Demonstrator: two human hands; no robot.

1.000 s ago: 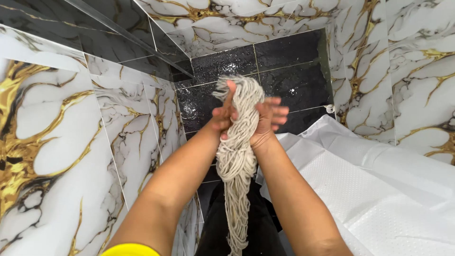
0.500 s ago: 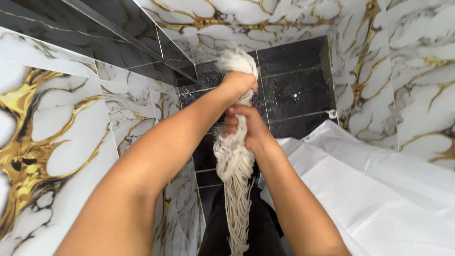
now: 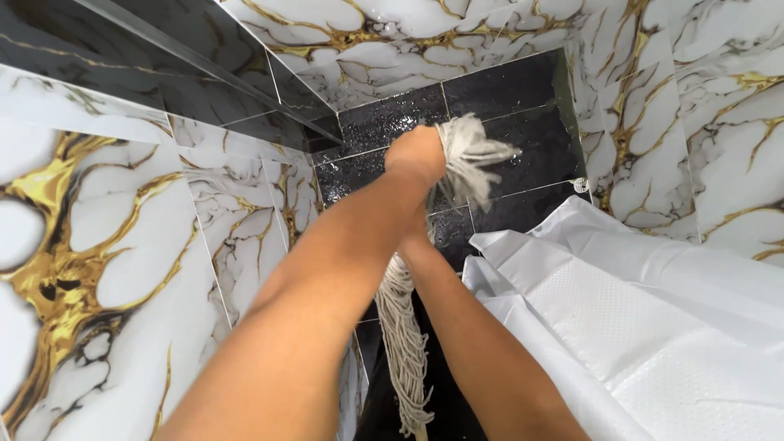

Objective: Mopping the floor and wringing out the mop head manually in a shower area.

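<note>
The string mop head (image 3: 408,318) hangs in a long bundle of off-white cords over the wet black shower floor (image 3: 531,90), its upper end fanning out past the left hand (image 3: 416,155), whose grip is clenched around the cords near the top. The right hand (image 3: 415,238) sits lower, mostly hidden behind the left forearm, so I cannot tell how its grip stands. A loose hold on slick, wet cords could let the bundle slip and drop. Drips may splash the white shower curtain (image 3: 637,327) just beside it, or the marble-patterned wall tiles (image 3: 98,269).
</note>
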